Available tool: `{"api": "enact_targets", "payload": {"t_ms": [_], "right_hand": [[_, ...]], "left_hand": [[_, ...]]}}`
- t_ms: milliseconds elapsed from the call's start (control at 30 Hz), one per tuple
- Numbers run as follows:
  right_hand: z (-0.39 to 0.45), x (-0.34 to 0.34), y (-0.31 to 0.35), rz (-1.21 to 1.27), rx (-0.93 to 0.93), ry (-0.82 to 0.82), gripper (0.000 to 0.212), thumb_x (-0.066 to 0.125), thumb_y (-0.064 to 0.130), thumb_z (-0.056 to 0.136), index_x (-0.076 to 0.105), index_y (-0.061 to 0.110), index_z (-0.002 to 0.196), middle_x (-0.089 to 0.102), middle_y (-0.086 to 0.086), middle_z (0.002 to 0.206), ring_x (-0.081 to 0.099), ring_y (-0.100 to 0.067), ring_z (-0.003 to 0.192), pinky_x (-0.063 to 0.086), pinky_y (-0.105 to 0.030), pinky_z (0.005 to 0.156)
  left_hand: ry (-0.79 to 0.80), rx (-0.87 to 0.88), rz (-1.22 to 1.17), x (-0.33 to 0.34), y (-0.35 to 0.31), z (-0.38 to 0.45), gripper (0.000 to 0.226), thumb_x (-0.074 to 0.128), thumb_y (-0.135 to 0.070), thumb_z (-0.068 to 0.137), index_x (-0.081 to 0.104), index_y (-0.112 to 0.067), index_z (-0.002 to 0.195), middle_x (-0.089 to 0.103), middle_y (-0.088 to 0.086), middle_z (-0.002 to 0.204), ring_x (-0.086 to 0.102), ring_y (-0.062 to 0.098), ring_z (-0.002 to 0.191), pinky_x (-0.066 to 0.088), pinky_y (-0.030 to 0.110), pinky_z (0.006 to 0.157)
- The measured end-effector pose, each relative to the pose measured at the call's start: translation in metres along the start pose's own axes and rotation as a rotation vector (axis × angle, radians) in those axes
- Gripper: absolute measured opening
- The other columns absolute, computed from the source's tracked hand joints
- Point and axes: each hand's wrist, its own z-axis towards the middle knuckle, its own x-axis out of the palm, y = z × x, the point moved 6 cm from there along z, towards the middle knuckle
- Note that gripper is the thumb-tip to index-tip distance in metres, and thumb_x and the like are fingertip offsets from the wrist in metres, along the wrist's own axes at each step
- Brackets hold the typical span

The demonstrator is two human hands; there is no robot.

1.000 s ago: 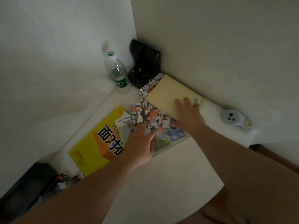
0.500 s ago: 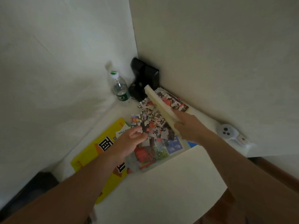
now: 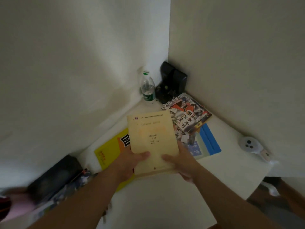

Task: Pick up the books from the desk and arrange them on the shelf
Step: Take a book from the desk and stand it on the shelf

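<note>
I hold a pale yellow book face up above the white desk. My left hand grips its near left edge and my right hand grips its near right edge, thumbs on the cover. Under it lie a bright yellow book, a book with a busy picture cover near the wall, and a blue-edged book partly beneath that one. No shelf is in view.
A plastic water bottle and a black device stand in the desk's far corner between two white walls. A small white gadget lies at the right. A dark object and blurred clutter sit at lower left.
The pale yellow book has been lifted off the pile and turned face up. My left hand has left the picture book and joined my right on it. The view tilted up.
</note>
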Motion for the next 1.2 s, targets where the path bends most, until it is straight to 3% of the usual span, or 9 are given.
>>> {"api": "enact_targets", "payload": {"t_ms": [267,400,533,700,767,900,1000,1100,1200], "right_hand": [[-0.003,0.024,-0.007,-0.101,0.019,0.006,0.061,0.088,0.006,0.081,0.061,0.019,0.134,0.077,-0.003,0.122,0.074,-0.026,0.112,0.058,-0.056,0.099],[-0.002,0.049,-0.008,-0.072,-0.035,-0.004,0.061,0.086,0.0,0.08,0.062,0.021,0.131,0.077,-0.006,0.121,0.074,-0.031,0.111,0.059,-0.061,0.094],[-0.011,0.092,-0.009,-0.038,-0.099,0.021,0.065,0.086,-0.005,0.077,0.059,0.019,0.132,0.076,-0.01,0.123,0.075,-0.031,0.109,0.061,-0.06,0.089],[-0.044,0.171,-0.003,-0.169,-0.273,0.095,0.064,0.083,-0.005,0.082,0.058,0.023,0.134,0.075,-0.004,0.124,0.075,-0.026,0.11,0.064,-0.054,0.086],[-0.065,0.208,0.001,-0.247,-0.345,0.11,0.06,0.084,-0.001,0.083,0.058,0.027,0.129,0.076,0.001,0.12,0.075,-0.022,0.108,0.065,-0.05,0.083],[-0.118,0.277,0.0,-0.436,-0.516,0.073,0.065,0.091,0.026,0.079,0.054,0.035,0.13,0.067,0.01,0.121,0.07,-0.005,0.103,0.065,-0.031,0.077],[-0.178,0.325,-0.015,-0.491,-0.629,0.044,0.054,0.089,0.018,0.081,0.057,0.032,0.122,0.069,0.009,0.116,0.068,0.005,0.093,0.06,-0.019,0.066],[-0.245,0.371,-0.023,-0.482,-0.71,0.016,0.048,0.09,0.0,0.076,0.063,0.024,0.107,0.074,0.004,0.102,0.07,0.005,0.076,0.053,-0.012,0.055],[-0.301,0.419,-0.021,-0.487,-0.808,0.053,0.054,0.094,0.001,0.068,0.065,0.023,0.109,0.076,0.004,0.098,0.073,-0.007,0.079,0.054,-0.019,0.057]], "left_hand": [[-0.077,0.021,0.071,-0.029,-0.002,-0.03,0.054,0.082,-0.001,0.082,0.066,-0.011,0.133,0.076,0.011,0.123,0.073,0.033,0.112,0.056,0.06,0.099],[-0.082,0.024,0.124,-0.047,0.003,-0.053,0.069,0.094,-0.01,0.071,0.066,-0.012,0.134,0.075,0.011,0.124,0.072,0.034,0.114,0.056,0.062,0.099],[-0.143,0.046,0.106,-0.075,0.006,-0.092,0.071,0.092,-0.015,0.066,0.067,-0.012,0.133,0.076,0.012,0.123,0.073,0.036,0.113,0.056,0.063,0.097],[-0.251,0.145,0.023,-0.125,0.0,-0.162,0.062,0.093,-0.019,0.073,0.07,-0.013,0.129,0.076,0.013,0.121,0.073,0.039,0.111,0.057,0.064,0.096],[-0.304,0.207,0.004,-0.145,-0.004,-0.199,0.06,0.092,-0.024,0.073,0.07,-0.014,0.129,0.077,0.011,0.12,0.074,0.037,0.11,0.057,0.063,0.096],[-0.396,0.318,-0.001,-0.177,-0.002,-0.286,0.068,0.091,-0.034,0.067,0.07,-0.018,0.129,0.078,0.007,0.117,0.075,0.033,0.106,0.06,0.058,0.094],[-0.376,0.414,0.027,-0.195,0.011,-0.362,0.066,0.095,-0.034,0.066,0.071,-0.023,0.127,0.08,0.0,0.113,0.077,0.024,0.102,0.063,0.047,0.087],[-0.355,0.541,0.119,-0.213,0.02,-0.445,0.059,0.094,-0.015,0.074,0.07,-0.024,0.127,0.079,-0.002,0.118,0.075,0.017,0.109,0.062,0.034,0.087],[-0.349,0.71,0.232,-0.229,0.015,-0.528,0.061,0.091,-0.012,0.08,0.067,-0.024,0.134,0.076,-0.009,0.125,0.069,0.009,0.122,0.055,0.021,0.094]]}}
